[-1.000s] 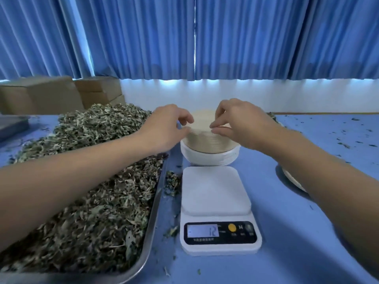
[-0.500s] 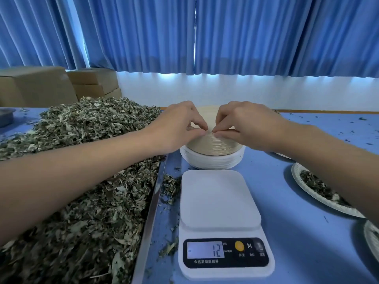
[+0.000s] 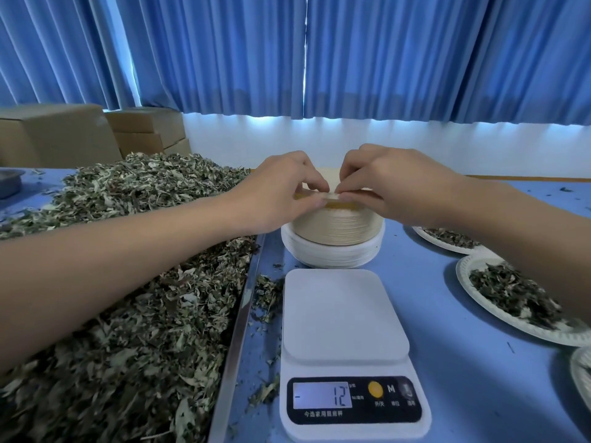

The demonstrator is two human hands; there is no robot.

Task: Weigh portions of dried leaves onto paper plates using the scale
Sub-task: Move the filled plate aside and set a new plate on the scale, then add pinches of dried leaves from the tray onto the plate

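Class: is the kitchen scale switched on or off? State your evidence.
On. The scale has a lit display reading minus 12, while its white platform carries nothing.

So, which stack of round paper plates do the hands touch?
The beige stack of paper plates, sitting on the white stack. The left hand and right hand pinch the edge of its top plate.

**Around the workstation**

From my end, pleated blue curtains (image 3: pixel 224 52) fill the whole back of the view, with a thin bright gap (image 3: pixel 303 59) between two panels near the middle. Below them runs a white wall (image 3: pixel 319 142), lit along its top. At far left I see a large cardboard box (image 3: pixel 54 135), with a stack of smaller boxes (image 3: pixel 150 132) just beside it. A grey metal container (image 3: pixel 9 183) pokes in at the left edge, resting on the blue table (image 3: pixel 463 362).
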